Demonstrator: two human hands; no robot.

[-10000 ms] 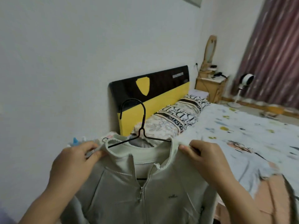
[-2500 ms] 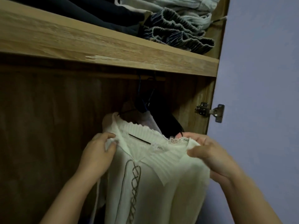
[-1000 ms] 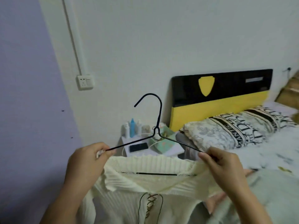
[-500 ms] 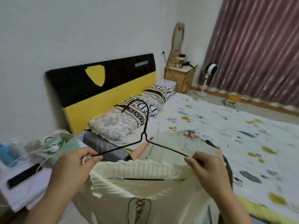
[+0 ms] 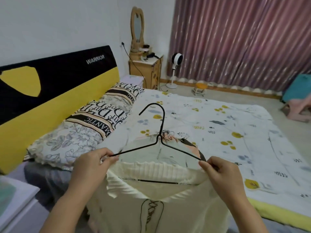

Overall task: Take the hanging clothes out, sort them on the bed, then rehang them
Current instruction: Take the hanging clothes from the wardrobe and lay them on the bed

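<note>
I've got the cream sweater (image 5: 151, 199) up in front of me on its black wire hanger (image 5: 160, 143), held over the near edge of the bed (image 5: 218, 125). My left hand (image 5: 90, 167) pinches the hanger's shoulder at nine o'clock, knit gathered under the fingers. My right hand (image 5: 223, 175) pinches the other shoulder at three o'clock, same way. Hook points up toward twelve, free of anything. A pale green top (image 5: 173, 157) lies on the bed just beyond the hanger, pillow (image 5: 94, 126) at ten o'clock. This sweater looks soft, light and stretchy, ribbed collar flopping open, laces dangling at six, so I judge it will sag and slide off thin wire if tilted. Best hold is right here at both shoulders, wire and knit together, keeping it level.
</note>
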